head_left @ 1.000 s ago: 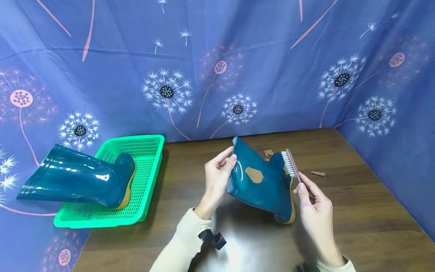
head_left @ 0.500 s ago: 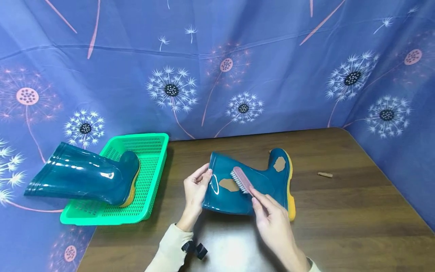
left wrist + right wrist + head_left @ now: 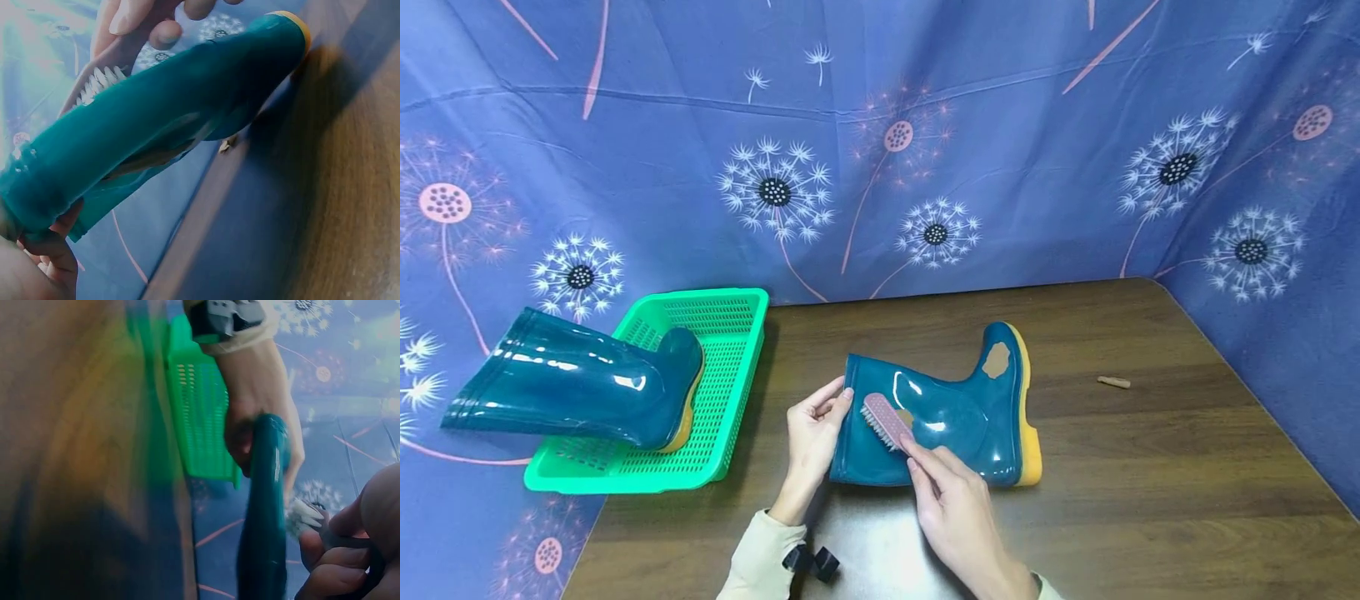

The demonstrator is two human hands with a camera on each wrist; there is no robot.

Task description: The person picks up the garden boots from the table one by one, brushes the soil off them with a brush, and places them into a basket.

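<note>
A teal rain boot (image 3: 955, 425) with a yellow sole lies on its side, toe away from me. My left hand (image 3: 808, 437) grips its top rim, thumb on the outside. My right hand (image 3: 958, 512) pinches the handle of a pink brush (image 3: 883, 417) with white bristles. The bristles are on the boot's shaft, also seen in the left wrist view as white bristles (image 3: 100, 84) along the shaft's side. Under the brush, a brown patch is mostly hidden, with a bit showing at its right. Another brown patch (image 3: 997, 360) sits on the foot.
Left of me stands a green plastic basket (image 3: 741, 375), and a second teal boot (image 3: 576, 379) lies in it with its shaft over the left edge. A small brown piece (image 3: 1113, 382) lies on the wooden table (image 3: 1157, 467) to the right. A blue dandelion-print cloth (image 3: 1037, 167) hangs behind.
The boot, held tilted before, has been turned and lowered to the left, its side now facing up. My right hand has brought the brush from the foot over to the shaft's brown patch.
</note>
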